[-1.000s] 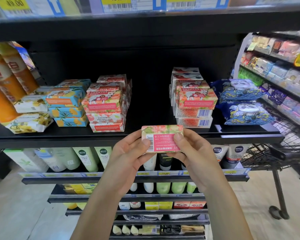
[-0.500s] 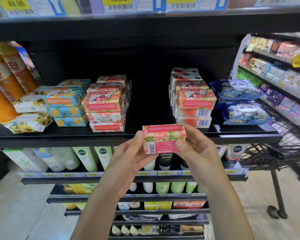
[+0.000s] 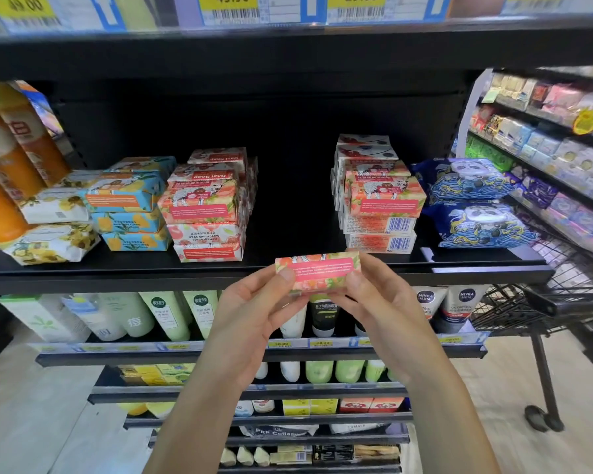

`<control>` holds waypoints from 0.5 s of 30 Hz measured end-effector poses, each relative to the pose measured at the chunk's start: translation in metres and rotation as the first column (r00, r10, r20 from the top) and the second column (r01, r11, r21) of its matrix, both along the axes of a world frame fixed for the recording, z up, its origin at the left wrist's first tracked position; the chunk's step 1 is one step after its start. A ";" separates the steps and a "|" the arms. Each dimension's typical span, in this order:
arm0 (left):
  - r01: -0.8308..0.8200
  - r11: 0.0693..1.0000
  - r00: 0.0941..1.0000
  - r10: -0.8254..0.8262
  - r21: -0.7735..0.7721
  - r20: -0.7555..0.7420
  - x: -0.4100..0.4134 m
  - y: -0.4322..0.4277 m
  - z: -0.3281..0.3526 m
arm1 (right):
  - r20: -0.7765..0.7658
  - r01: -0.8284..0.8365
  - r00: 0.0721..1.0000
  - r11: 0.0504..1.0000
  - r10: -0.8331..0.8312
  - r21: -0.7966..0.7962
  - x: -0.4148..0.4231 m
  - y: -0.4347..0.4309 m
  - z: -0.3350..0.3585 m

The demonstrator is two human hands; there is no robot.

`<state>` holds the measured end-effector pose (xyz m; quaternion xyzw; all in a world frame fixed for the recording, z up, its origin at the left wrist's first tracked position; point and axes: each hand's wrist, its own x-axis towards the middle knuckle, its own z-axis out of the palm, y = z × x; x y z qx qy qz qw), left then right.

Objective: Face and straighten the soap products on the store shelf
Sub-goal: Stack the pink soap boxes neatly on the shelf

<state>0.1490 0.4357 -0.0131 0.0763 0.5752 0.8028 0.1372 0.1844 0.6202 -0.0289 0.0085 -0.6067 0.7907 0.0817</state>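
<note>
1. The small print on the pink label of the box (image 3: 317,272) was too blurred to read. Thumbs covered its lower corners, and the fingers behind it were hidden.
2. Price tags (image 3: 231,5) far above the box were cut off at the top edge. Orange bottles (image 3: 11,159) up-left of the box ran out of view.
3. The left grip (image 3: 254,319) pinched the box's left end with its thumb on the front. The right grip (image 3: 384,302) pinched the right end the same way.
4. The box hung level between the two grips, just in front of the shelf (image 3: 117,271) lip and touching no stack.
5. A pink stack (image 3: 204,217) stood up-left of the box. A second stack (image 3: 380,206) stood up-right of it, with barcodes facing out on its two lowest boxes.
6. A cart (image 3: 545,302) stood right of the box.
</note>
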 end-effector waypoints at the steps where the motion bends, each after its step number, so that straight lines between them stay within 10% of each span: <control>1: 0.001 1.000 1.000 -0.001 -0.003 -0.004 0.000 0.000 0.000 | 0.031 0.010 0.999 1.000 -0.010 -0.007 0.000 -0.001 0.001; 15: 0.022 1.000 1.000 -0.021 0.006 -0.014 -0.008 -0.002 -0.002 | 0.050 0.049 0.998 0.991 -0.043 -0.122 -0.004 -0.005 0.002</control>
